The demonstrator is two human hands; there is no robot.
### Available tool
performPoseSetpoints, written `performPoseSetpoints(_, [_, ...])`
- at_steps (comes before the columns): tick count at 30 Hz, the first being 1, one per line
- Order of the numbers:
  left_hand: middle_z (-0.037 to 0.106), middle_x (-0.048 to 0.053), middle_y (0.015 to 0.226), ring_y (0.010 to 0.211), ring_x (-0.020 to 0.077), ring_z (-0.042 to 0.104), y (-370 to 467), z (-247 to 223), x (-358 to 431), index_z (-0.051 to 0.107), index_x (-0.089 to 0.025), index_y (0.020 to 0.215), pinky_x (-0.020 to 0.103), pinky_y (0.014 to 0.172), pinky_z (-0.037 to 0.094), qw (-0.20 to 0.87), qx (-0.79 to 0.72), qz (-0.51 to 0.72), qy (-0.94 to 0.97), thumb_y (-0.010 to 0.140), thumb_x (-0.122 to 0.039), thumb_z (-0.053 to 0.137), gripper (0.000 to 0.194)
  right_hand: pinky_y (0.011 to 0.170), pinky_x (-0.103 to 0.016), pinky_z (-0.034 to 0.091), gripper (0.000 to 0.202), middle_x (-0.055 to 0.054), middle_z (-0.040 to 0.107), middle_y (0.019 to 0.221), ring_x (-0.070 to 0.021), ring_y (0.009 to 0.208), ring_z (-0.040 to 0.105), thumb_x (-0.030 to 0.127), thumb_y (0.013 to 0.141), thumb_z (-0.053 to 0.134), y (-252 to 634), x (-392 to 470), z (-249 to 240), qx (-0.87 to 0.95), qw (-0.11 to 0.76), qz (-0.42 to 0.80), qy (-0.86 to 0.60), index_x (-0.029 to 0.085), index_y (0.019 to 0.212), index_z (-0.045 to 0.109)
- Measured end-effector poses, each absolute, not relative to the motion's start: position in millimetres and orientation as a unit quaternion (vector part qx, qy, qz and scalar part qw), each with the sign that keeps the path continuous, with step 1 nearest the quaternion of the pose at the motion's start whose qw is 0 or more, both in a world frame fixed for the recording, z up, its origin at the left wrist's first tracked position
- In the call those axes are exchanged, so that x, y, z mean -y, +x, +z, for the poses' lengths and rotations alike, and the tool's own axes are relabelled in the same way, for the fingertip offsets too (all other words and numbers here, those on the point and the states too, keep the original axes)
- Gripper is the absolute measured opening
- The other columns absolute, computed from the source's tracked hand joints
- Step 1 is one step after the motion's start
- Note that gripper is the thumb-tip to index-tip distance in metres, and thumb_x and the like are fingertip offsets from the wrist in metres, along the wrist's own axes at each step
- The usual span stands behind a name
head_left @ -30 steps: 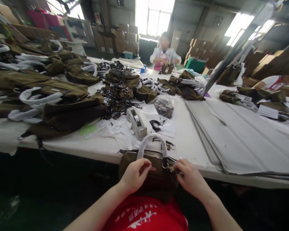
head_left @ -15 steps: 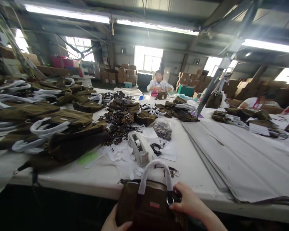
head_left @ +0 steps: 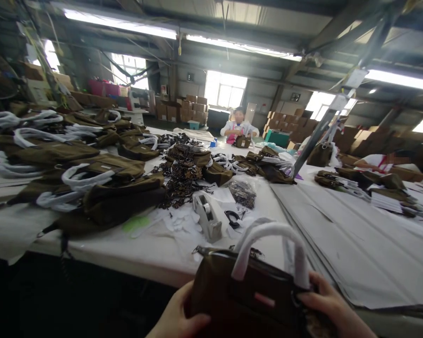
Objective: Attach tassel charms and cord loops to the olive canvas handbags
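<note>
A dark brown bag (head_left: 246,300) with white-wrapped handles and a small reddish label hangs at the table's front edge, upright and slightly tilted. My left hand (head_left: 179,312) grips its left side, thumb on the front. At the right side, my right hand (head_left: 329,300) is closed on the bag near the base of a handle, beside a dark chain-like ornament. A grey-white tape dispenser (head_left: 207,216) stands on the table just behind the bag, next to a black coil (head_left: 232,218).
Olive bags (head_left: 127,202) are piled at the left. Dark chains (head_left: 183,173) lie in a heap mid-table, near a clear plastic packet (head_left: 243,192). Large grey sheets (head_left: 352,234) cover the right side. A slanted metal post (head_left: 313,136) rises there. A person (head_left: 238,129) works across the table.
The bag has moved right and appears larger and more tilted, with both hands still on it. The whole view has shifted slightly, so the table things appear farther right.
</note>
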State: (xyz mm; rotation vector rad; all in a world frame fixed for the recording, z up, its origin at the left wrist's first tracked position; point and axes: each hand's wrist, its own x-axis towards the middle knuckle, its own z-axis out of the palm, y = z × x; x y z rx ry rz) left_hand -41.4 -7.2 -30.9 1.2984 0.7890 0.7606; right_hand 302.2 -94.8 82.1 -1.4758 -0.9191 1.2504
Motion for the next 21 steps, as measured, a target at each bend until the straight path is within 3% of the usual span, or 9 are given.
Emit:
performPoseSetpoints(3, [0.07,0.011,0.106,0.09,0.0238,0.066,-38,-13,7,0.057,-0.017,0.131,0.033,0.081,0.054,0.616,-0.351,0.343,0.616,0.072,-0.054,0.072,0.071,0.059,-0.038,0.051,0.042,-0.009,0.071,0.07,-0.0272,0.061,0.068,0.038,0.045,0.088,350,96,126,0.291,0.512,0.473,-0.655,0.023,0.08,0.072])
performPoseSetpoints(6, [0.07,0.013,0.107,0.087,0.021,0.065,-39,-13,4,0.063,-0.016,0.117,0.031,0.079,0.054,0.609,-0.377,0.326,0.617,0.078,-0.05,0.067,0.053,0.057,-0.039,0.047,0.034,-0.013,0.071,0.071,-0.0238,0.055,0.067,0.042,0.053,0.083,407,76,165,0.303,0.52,0.401,-0.691,0.023,0.078,0.071])
performPoseSetpoints(8, [0.071,0.012,0.105,0.086,0.021,0.066,-39,-20,3,0.066,-0.015,0.11,0.03,0.079,0.054,0.616,-0.387,0.315,0.609,0.077,-0.049,0.068,0.047,0.059,-0.04,0.046,0.036,-0.018,0.072,0.077,-0.0236,0.059,0.068,0.054,0.066,0.074,443,52,181,0.358,0.464,0.338,-0.737,0.021,0.08,0.072])
performPoseSetpoints(10, [0.072,0.011,0.1,0.085,0.0211,0.067,-39,-28,3,0.067,-0.016,0.107,0.03,0.079,0.054,0.621,-0.397,0.312,0.599,0.076,-0.048,0.069,0.045,0.064,-0.04,0.046,0.043,-0.021,0.073,0.084,-0.024,0.069,0.07,0.058,0.081,0.061,469,27,185,0.442,0.319,0.233,-0.805,0.017,0.082,0.072])
performPoseSetpoints(11, [0.073,0.01,0.099,0.086,0.0213,0.067,-38,-32,4,0.067,-0.016,0.106,0.03,0.08,0.055,0.622,-0.402,0.315,0.594,0.076,-0.048,0.069,0.044,0.068,-0.04,0.046,0.047,-0.02,0.073,0.084,-0.0243,0.074,0.071,0.057,0.086,0.054,477,14,181,0.479,0.215,0.165,-0.835,0.014,0.082,0.072])
performPoseSetpoints(14, [0.074,0.009,0.097,0.088,0.0228,0.069,-38,-42,5,0.069,-0.018,0.103,0.031,0.081,0.056,0.622,-0.421,0.318,0.578,0.074,-0.052,0.07,0.044,0.086,-0.045,0.045,0.037,-0.028,0.07,0.1,-0.0348,0.098,0.067,0.043,0.08,0.069,477,-16,147,0.501,0.121,0.073,-0.854,0.006,0.086,0.073])
performPoseSetpoints(16, [0.075,0.009,0.096,0.088,0.0238,0.07,-38,-48,5,0.069,-0.019,0.101,0.032,0.083,0.056,0.621,-0.437,0.31,0.573,0.072,-0.056,0.07,0.047,0.097,-0.042,0.042,0.04,-0.027,0.066,0.116,-0.0348,0.112,0.061,0.04,0.08,0.071,460,-30,111,0.532,0.094,0.07,-0.838,0.007,0.102,0.072])
performPoseSetpoints(18, [0.075,0.009,0.096,0.089,0.0246,0.071,-40,-52,4,0.069,-0.019,0.101,0.032,0.084,0.057,0.617,-0.453,0.293,0.573,0.07,-0.06,0.07,0.051,0.103,-0.035,0.039,0.052,-0.019,0.063,0.129,-0.0299,0.12,0.058,0.047,0.082,0.067,439,-40,74,0.573,0.068,0.1,-0.811,0.012,0.12,0.067])
performPoseSetpoints(21, [0.076,0.008,0.094,0.088,0.0256,0.071,-41,-57,6,0.07,-0.02,0.098,0.032,0.083,0.058,0.598,-0.484,0.286,0.571,0.066,-0.069,0.069,0.058,0.112,-0.038,0.03,0.08,-0.017,0.045,0.149,-0.0322,0.138,0.04,0.058,0.077,0.069,417,-45,30,0.597,0.038,0.117,-0.792,0.013,0.142,0.05])
